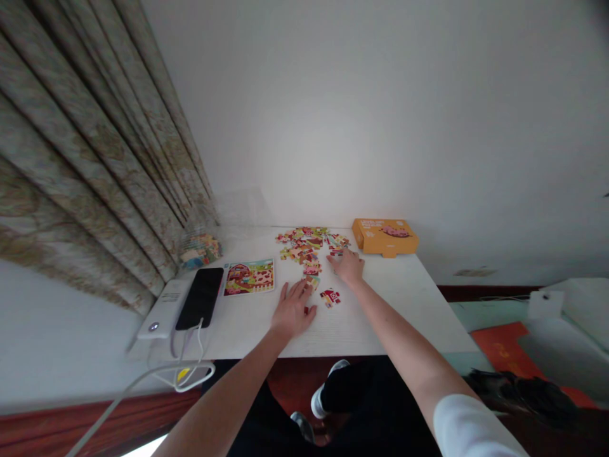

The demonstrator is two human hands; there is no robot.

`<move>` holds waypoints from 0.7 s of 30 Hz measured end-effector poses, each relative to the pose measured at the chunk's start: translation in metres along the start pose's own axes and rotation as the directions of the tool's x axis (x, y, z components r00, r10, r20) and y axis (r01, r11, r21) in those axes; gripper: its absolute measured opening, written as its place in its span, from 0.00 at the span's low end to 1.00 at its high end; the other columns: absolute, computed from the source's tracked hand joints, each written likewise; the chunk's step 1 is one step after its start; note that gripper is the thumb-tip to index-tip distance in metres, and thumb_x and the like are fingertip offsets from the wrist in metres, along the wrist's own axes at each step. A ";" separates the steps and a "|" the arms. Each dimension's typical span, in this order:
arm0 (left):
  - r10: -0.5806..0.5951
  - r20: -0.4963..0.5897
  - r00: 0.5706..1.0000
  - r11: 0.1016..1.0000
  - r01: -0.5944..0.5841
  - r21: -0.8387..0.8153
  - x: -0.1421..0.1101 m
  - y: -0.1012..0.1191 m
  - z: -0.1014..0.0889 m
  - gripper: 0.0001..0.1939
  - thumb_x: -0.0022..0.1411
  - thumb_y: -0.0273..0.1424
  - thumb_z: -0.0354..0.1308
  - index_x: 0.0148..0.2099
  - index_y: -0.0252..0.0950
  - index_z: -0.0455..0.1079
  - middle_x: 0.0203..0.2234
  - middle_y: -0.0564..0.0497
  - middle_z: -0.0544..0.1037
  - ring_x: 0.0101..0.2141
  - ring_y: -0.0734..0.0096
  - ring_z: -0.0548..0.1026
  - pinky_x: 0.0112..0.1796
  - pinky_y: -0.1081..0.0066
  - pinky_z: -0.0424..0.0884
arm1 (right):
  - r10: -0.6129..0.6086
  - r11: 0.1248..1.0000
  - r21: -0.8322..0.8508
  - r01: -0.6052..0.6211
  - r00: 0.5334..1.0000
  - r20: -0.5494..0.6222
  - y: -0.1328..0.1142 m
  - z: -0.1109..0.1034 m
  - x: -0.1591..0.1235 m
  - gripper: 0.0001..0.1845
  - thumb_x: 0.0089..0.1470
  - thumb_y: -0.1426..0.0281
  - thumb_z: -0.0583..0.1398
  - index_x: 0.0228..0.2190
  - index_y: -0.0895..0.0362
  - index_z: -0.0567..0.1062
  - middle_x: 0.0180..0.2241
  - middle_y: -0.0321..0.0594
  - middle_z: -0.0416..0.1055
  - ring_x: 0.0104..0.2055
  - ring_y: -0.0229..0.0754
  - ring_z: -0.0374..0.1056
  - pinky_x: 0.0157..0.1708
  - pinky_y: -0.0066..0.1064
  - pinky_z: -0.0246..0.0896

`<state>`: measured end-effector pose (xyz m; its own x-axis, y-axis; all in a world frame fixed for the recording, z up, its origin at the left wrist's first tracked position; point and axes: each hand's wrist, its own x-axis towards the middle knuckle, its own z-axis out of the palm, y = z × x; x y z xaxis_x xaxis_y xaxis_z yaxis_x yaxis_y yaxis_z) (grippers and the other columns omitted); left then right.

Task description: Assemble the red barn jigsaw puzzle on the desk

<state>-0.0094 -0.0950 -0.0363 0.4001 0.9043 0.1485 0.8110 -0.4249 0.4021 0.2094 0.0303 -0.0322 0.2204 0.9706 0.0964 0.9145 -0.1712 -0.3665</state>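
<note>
On the white surface (380, 317), the left hand (292, 310) lies open, fingers spread, beside scattered jigsaw pieces (304, 249); the right hand (347, 266) rests unclenched, its fingers (343, 255) touching the pile's near right edge.

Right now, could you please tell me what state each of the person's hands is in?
Left hand: open, fingers spread, holding nothing visible.
Right hand: open, fingertips at the puzzle pieces, holding nothing visible.

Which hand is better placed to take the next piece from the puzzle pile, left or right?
Right hand, I think: its fingertips reach the main pile of jigsaw pieces, while the left hand sits lower, by the pile's tail.
</note>
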 end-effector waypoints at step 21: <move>-0.031 -0.011 0.999 0.999 0.031 -0.031 0.001 -0.001 -0.006 0.25 0.68 0.34 0.57 0.66 0.42 0.67 0.67 0.43 0.67 0.66 0.56 0.64 0.69 0.47 0.48 | -0.084 0.874 0.478 0.082 0.996 -0.017 -0.017 -0.003 0.027 0.22 0.51 0.70 0.63 0.49 0.55 0.71 0.46 0.44 0.77 0.47 0.47 0.74 0.49 0.40 0.68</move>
<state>-0.0120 -0.0941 -0.0314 0.3699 0.9175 0.1460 0.8094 -0.3954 0.4343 0.2007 0.0585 -0.0209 0.1484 0.9786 0.1426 0.6554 0.0107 -0.7552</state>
